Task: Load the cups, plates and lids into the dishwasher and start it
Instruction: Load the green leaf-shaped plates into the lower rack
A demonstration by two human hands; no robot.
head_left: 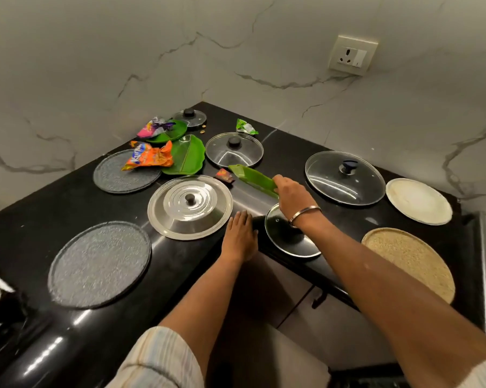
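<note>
Fingers of the right hand [291,196] pinch one end of a green plate [251,180], tilted above the black counter [286,161], apparently clear of it. Left hand [240,233] rests flat, fingers together, at the counter's edge.

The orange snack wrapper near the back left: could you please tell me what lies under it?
The orange snack wrapper lies across a grey round mat and a green leaf-shaped plate. Anything directly beneath the wrapper is hidden.
</note>
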